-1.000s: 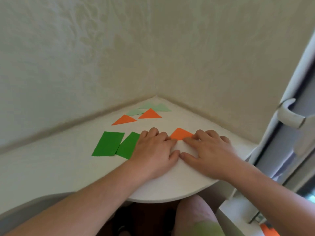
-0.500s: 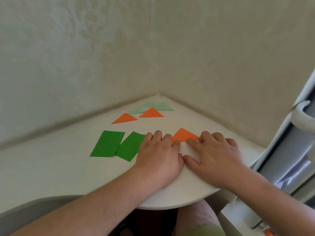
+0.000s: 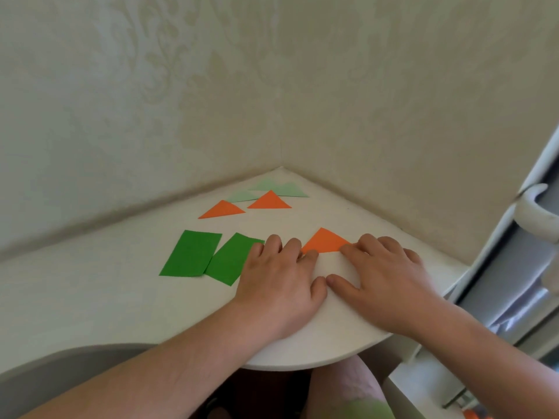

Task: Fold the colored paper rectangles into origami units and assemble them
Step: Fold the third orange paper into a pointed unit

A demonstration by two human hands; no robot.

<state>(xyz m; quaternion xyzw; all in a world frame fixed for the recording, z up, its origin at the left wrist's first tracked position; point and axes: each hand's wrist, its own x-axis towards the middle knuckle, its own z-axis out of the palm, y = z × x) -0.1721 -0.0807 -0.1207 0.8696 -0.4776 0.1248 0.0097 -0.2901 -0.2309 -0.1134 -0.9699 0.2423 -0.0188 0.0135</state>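
An orange paper piece (image 3: 324, 241) lies folded into a triangle on the white corner table (image 3: 127, 285). My left hand (image 3: 279, 279) lies flat with its fingertips pressing the piece's left corner. My right hand (image 3: 384, 276) lies flat too, fingertips on the piece's right corner, thumbs nearly meeting below it. Two dark green paper rectangles (image 3: 211, 257) lie side by side left of my left hand. Two folded orange triangles (image 3: 245, 206) sit farther back, with pale green folded triangles (image 3: 272, 190) behind them in the corner.
Wallpapered walls (image 3: 211, 101) close the table at the back and right. A white window frame with a handle (image 3: 538, 207) stands at the right. The table's rounded front edge (image 3: 302, 365) curves over my knee.
Both hands stay pressed on the orange piece. More of the orange triangle now shows between the fingertips. The view has shifted slightly.
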